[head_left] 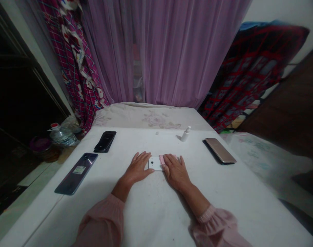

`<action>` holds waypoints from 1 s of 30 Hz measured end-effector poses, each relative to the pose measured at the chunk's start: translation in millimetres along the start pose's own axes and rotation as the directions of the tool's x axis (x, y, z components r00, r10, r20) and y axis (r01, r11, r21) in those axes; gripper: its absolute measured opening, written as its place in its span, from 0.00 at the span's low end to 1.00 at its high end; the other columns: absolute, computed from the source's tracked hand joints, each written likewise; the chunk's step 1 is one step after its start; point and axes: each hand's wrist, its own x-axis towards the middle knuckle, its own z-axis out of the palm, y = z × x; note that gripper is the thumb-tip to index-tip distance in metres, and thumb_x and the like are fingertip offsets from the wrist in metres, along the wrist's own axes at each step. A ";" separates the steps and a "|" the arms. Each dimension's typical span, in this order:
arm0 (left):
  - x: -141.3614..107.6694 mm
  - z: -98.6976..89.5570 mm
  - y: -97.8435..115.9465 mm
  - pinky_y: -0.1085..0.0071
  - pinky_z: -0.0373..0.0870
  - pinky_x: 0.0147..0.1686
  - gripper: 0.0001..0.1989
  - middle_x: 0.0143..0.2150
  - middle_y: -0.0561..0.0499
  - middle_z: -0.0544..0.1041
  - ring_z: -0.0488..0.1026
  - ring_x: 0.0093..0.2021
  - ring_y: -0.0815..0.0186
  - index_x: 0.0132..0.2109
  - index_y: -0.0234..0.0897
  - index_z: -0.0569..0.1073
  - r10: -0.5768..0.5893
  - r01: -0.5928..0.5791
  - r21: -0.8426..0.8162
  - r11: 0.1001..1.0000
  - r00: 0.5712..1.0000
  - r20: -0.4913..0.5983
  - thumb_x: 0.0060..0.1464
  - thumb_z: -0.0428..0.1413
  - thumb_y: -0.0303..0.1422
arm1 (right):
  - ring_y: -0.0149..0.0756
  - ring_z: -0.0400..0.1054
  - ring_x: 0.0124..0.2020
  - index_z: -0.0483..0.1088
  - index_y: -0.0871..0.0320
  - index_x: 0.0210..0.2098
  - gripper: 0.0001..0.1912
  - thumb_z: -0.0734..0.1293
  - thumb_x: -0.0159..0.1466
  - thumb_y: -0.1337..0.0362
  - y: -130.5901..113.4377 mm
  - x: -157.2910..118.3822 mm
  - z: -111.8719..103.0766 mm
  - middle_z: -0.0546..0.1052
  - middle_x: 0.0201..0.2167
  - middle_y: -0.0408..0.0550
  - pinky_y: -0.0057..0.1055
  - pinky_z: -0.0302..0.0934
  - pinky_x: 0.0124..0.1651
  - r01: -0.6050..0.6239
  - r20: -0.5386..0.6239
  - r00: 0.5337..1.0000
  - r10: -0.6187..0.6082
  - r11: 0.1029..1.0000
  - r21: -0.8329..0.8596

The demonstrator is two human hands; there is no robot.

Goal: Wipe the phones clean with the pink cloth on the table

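A white phone (155,164) lies back up on the white-covered table, its camera at the left end. My left hand (139,167) rests at the phone's left end, thumb along its near edge and fingers spread. Under my right hand (175,171) is a pink cloth (161,159), pressed flat over the phone's right part. The fingers of my right hand lie stretched on the cloth, and its palm hides the phone's right end.
Dark phones (105,141) and a large blue-grey phone (76,174) lie at the left. A white spray bottle (186,134) stands behind my right hand. At the right is a gold phone (220,150) on a dark one. Purple curtains (171,51) hang behind.
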 end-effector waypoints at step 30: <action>0.6 3.2 2.0 0.53 0.40 0.68 0.31 0.69 0.46 0.60 0.51 0.70 0.57 0.66 0.41 0.58 0.015 -0.014 0.015 1.000 1.000 -0.023 0.59 0.53 0.44 | 0.45 0.55 0.65 0.59 0.59 0.64 0.25 0.50 0.72 0.58 -28.7 9.6 0.8 0.65 0.63 0.57 0.53 0.38 0.68 0.081 -0.028 0.996 -0.080 0.997 0.021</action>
